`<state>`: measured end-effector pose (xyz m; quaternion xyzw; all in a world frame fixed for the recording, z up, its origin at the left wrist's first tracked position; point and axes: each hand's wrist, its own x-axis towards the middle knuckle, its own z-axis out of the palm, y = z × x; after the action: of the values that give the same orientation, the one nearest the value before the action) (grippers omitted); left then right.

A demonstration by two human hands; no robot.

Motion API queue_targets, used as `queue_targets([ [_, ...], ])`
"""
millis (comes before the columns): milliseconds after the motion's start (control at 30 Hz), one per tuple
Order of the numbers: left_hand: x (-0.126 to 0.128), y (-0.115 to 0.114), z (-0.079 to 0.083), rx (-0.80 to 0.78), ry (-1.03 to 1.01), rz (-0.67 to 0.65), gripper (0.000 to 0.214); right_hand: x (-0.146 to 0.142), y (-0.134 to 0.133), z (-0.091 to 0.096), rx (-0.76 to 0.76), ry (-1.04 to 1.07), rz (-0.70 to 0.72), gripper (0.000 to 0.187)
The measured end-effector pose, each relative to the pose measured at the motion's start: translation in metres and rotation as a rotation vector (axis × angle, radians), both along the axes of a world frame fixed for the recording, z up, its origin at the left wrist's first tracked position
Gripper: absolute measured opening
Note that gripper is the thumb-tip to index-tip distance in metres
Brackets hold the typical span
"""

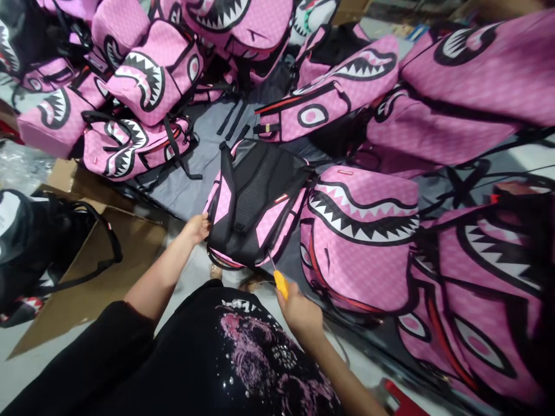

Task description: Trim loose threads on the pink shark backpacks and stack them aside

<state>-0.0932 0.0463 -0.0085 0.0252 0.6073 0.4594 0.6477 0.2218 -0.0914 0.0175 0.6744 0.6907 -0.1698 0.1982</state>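
Grey cloth (180,193) lay beneath the backpack (249,199) we were working on.
Our right hand (301,310) was closed round a yellow-handled tool (281,284), its tip at the backpack's near corner; our left hand (199,227) pinched its side edge. Pink bags (364,225) lay around. Fine corner work seemed underway, calling next for a steady hold.

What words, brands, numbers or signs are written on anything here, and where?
Nothing can be read with certainty.
Red label on the middle backpack: too small and blurred.
Red label on the shark-mouth bag at its right: too small and blurred.
Red label on the pink bag at its left: too small.
White marks on the black shirt: blurred; I cannot tell if they are letters.
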Motion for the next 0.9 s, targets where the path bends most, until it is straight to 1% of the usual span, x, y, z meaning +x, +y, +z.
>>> queue_targets([
  [100, 0.002, 0.009, -0.004, -0.028, -0.086, -0.096, 0.025, -0.032, 0.020, -0.030, 0.137, 0.015, -0.017, 0.039],
  [167, 0.007, 0.011, -0.007, -0.023, -0.171, -0.148, 0.036, -0.047, 0.036, -0.044, 0.165, 0.037, -0.040, 0.035],
  [267, 0.011, 0.010, -0.020, 0.036, -0.333, -0.178, 0.052, -0.055, 0.048, -0.058, 0.174, 0.039, -0.088, 0.032],
  [333, 0.010, 0.007, -0.032, 0.102, -0.383, -0.167, 0.053, -0.054, 0.047, -0.062, 0.174, 0.030, -0.120, 0.032],
  [433, 0.008, 0.005, -0.044, 0.144, -0.364, -0.144, 0.051, -0.049, 0.041, -0.059, 0.167, 0.013, -0.156, 0.033],
  [533, 0.005, 0.005, -0.049, 0.154, -0.383, -0.136, 0.059, -0.045, 0.033, -0.051, 0.174, -0.012, -0.166, 0.038],
  [600, 0.003, 0.006, -0.049, 0.193, -0.440, -0.145, 0.067, -0.044, 0.027, -0.044, 0.169, -0.020, -0.165, 0.040],
  [667, 0.002, 0.006, -0.048, 0.232, -0.499, -0.174, 0.074, -0.044, 0.022, -0.036, 0.130, -0.023, -0.187, 0.040],
  [767, 0.005, 0.008, -0.046, 0.266, -0.509, -0.192, 0.073, -0.040, 0.015, -0.023, 0.074, -0.009, -0.250, 0.039],
  [833, 0.009, 0.011, -0.044, 0.287, -0.484, -0.178, 0.070, -0.034, 0.002, -0.016, 0.060, 0.007, -0.283, 0.038],
  [900, 0.014, 0.013, -0.042, 0.286, -0.461, -0.170, 0.069, -0.027, -0.021, -0.011, 0.020, 0.016, -0.313, 0.036],
])
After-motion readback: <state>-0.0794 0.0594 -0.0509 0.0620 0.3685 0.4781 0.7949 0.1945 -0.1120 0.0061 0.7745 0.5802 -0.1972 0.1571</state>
